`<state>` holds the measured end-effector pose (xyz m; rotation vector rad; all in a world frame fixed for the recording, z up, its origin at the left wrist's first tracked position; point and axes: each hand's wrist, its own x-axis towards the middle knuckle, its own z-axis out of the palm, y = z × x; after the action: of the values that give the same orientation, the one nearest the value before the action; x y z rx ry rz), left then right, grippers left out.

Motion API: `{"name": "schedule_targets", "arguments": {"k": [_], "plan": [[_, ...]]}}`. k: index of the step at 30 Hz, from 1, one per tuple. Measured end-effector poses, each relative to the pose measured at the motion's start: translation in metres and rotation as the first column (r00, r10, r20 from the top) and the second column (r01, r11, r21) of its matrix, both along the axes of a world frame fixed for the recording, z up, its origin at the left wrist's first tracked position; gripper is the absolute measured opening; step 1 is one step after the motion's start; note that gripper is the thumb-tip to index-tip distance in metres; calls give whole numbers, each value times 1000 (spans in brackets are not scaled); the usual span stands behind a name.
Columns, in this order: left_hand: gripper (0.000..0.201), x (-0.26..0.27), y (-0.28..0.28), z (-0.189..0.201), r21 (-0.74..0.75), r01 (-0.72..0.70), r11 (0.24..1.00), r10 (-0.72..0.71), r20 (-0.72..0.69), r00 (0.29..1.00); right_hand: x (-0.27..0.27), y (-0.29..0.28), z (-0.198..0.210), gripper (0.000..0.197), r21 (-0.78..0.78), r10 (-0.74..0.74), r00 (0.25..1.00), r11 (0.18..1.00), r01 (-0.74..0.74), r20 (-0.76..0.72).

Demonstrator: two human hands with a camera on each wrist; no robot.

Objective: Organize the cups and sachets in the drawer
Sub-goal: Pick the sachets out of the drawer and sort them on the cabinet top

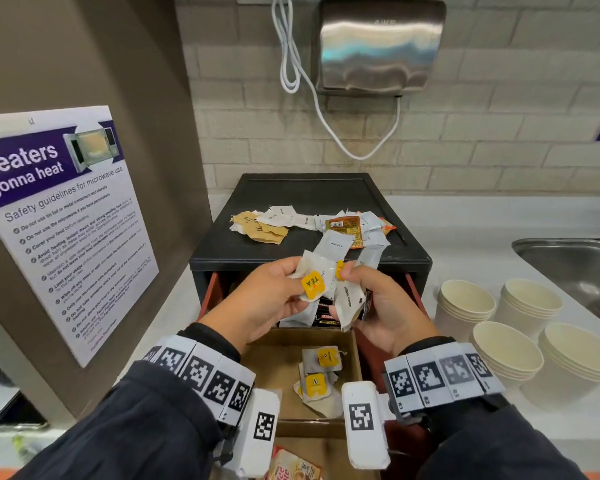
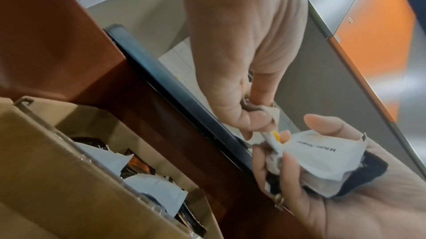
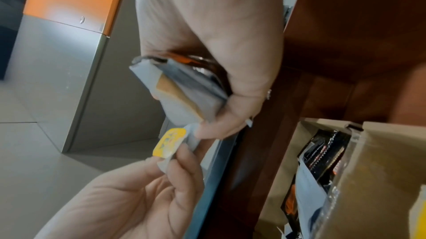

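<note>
At the far left of the head view a microwave safety poster [image 1: 59, 216] hangs on the brown wall. Moving right to the middle of the frame, the left hand [image 1: 271, 303] pinches a white tea sachet with a yellow "TEA" tag [image 1: 313, 285] between thumb and fingertips, its grip narrow around the sachet's edge. The sachet sits right between the two hands, touching the bundle beside it. The right hand [image 1: 385, 306] has its grip curled round a bundle of sachets [image 1: 352, 303], white ones outermost, one printed with dark lettering, darker packets behind.

Below the hands, the open drawer [image 1: 364, 344] has reddish-brown walls and holds a cardboard tray [image 1: 274, 362] with two more yellow-tagged tea sachets [image 1: 321, 375] lying in it. Above the hands, loose sachets [image 1: 309, 225], white, tan and brown, are scattered on top of the black drawer unit [image 1: 309, 188]. To the right on the counter [image 1: 471, 216] stand four stacks of paper cups [image 1: 520, 334], with a steel sink [image 1: 575, 265] at the frame's right edge.

The left wrist view shows the rear tray compartment crowded with white and dark packets [image 2: 147, 179], which the hands hide from the head view. The right wrist view shows the bundle's edges, with a tan packet sandwiched among white ones [image 3: 179, 93].
</note>
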<state>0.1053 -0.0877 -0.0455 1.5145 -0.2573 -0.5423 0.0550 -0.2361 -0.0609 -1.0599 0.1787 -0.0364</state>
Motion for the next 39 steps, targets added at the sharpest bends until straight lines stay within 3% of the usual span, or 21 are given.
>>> {"name": "schedule_targets", "arguments": {"k": [3,6,10,14,17,19,21,23,25,28,32,36,39], "plan": [[30,3,7,5,16,14,1000,-13,-18,1000,2,0,-2,12,-17,-51,998,999,51,-41],[37,17,18,6,47,-141,989,142,-34,989,1,-3,0,10,22,-110,993,994,112,-46],[40,30,28,2,95,-353,931,364,-150,919,1,-4,1,12,51,-145,989,988,147,-42],[43,32,28,-3,107,-376,921,390,-205,898,1,-4,1,13,75,-148,988,986,151,-34],[44,22,24,-7,197,-219,956,249,-148,957,1,-5,1,15,98,-149,989,984,151,-25],[43,12,20,-7,281,28,959,17,-157,987,1,-5,1,15,107,-149,989,983,151,-23],[42,2,16,-7,380,256,889,-201,-179,963,0,-5,1,13,98,-137,990,986,138,-11],[44,0,13,-8,444,268,855,-241,-117,963,0,-5,1,12,81,-105,994,991,105,-1],[41,2,11,-7,359,203,911,-196,-56,979,0,-4,0,14,71,-59,998,996,58,13],[33,-1,8,0,111,146,983,-139,-64,988,0,-1,0,18,61,28,999,998,-30,37],[21,-3,1,3,62,-70,996,69,29,997,0,1,-2,46,43,73,997,996,-74,28],[33,-1,1,-1,35,-150,988,149,36,988,-1,-2,0,15,68,67,995,995,-72,71],[33,0,4,-1,14,-139,990,138,31,990,-1,-3,1,17,68,52,994,996,-59,96]]}}
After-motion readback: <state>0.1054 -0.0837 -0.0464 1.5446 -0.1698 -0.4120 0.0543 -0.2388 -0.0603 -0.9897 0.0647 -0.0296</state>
